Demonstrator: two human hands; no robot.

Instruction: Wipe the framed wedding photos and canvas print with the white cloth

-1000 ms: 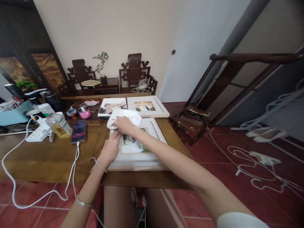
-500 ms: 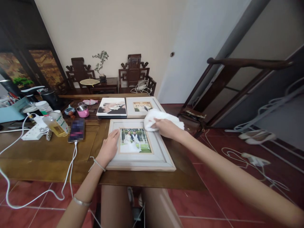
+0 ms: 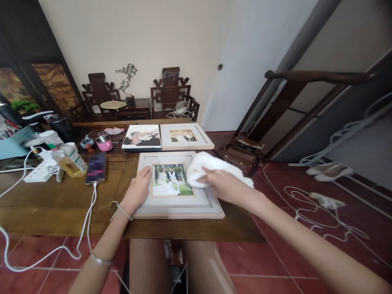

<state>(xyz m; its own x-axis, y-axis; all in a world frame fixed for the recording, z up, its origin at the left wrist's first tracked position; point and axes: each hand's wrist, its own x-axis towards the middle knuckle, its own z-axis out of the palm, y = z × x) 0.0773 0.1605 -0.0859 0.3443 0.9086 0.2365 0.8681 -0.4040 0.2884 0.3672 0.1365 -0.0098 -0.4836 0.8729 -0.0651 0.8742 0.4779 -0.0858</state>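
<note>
A light wooden picture frame (image 3: 180, 213) with a wedding photo (image 3: 170, 179) in it lies flat near the table's front edge. My left hand (image 3: 140, 190) rests on its left border with the fingers stretched out. On the right border, my right hand (image 3: 222, 183) grips a white cloth (image 3: 200, 169) and presses it against the frame beside the photo. The cloth hides the upper right part of the border and hangs past the outer edge. Part of my right fingers is sunk in the cloth.
Behind lie a second picture frame (image 3: 202, 141) and an album (image 3: 142, 136). To the left on the wooden table (image 3: 61, 204) are a charging phone (image 3: 95, 168), a bottle of yellowish liquid (image 3: 72, 162), a power strip (image 3: 38, 171) and a pink cup (image 3: 104, 143). A brown bag (image 3: 243, 157) is at right.
My right hand has slid the cloth down the right border toward me, off the frame's top right corner. My left hand stays in place. The view has shifted slightly.
</note>
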